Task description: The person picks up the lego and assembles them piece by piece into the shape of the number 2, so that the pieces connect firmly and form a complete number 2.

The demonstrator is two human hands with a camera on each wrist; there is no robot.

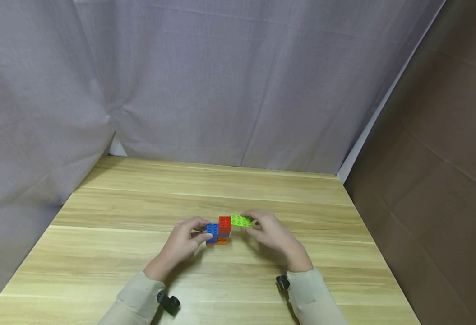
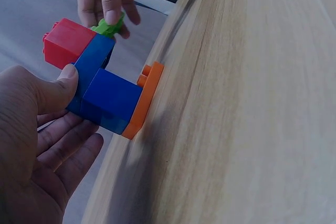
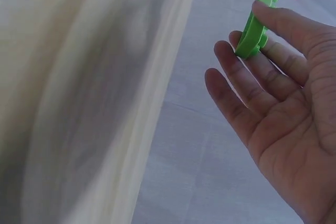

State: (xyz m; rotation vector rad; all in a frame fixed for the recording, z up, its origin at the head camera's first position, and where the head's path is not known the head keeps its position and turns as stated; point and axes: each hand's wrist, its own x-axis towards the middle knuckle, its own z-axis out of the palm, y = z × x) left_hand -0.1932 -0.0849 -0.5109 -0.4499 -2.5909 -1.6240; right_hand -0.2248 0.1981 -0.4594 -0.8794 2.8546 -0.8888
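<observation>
A small stack of toy building bricks stands on the table. At its base lies a thin orange brick (image 2: 144, 98), with a blue brick (image 2: 113, 99) on it. Another blue brick (image 2: 92, 62) spans above, and a red brick (image 1: 224, 224) sits on top. My left hand (image 1: 184, 240) pinches the blue part between thumb and fingers, its other fingers spread behind. On the stack's right, my right hand (image 1: 271, 231) pinches a thin light-green brick (image 3: 254, 31), studs up, between thumb and fingertips. The green brick is right beside the red one; whether they join I cannot tell.
The wood-grain table (image 1: 173, 189) extends around the stack. Grey cloth (image 1: 205, 90) hangs behind and to the left, and a brown panel (image 1: 432, 180) borders the right side. Black wrist devices (image 1: 168, 303) hang by both sleeves.
</observation>
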